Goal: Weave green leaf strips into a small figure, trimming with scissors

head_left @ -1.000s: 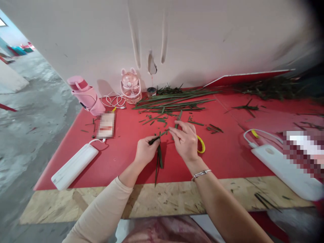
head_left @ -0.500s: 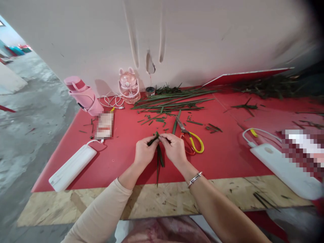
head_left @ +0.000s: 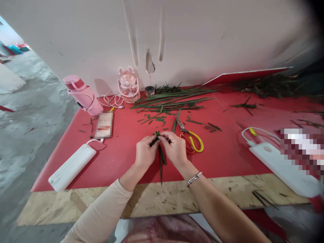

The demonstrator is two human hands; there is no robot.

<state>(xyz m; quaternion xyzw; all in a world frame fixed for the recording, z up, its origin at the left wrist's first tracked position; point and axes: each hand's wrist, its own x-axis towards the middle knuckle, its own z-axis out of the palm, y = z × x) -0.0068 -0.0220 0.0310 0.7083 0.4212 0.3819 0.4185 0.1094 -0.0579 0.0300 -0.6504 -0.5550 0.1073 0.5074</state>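
Over the red table top, my left hand and my right hand meet with fingertips pinched on the same green leaf strips. Small folded ends poke up above the fingers, and two long tails hang down between the hands. How the strips cross inside the fingers is hidden. Just right of my right hand lie scissors with one yellow and one red handle, blades pointing away. One wide leaf piece rests beside the blades. Short cut bits are scattered beyond my fingertips.
Long green leaf strips lie along the wall beside a small tin. A clear pink bottle and a pink flask stand back left. White power banks lie left and right, cabled to blurred devices.
The hanging tails have swung slightly to the right, and the folded ends above my fingers have shifted a little. Both hands keep their pinch in nearly the same place.
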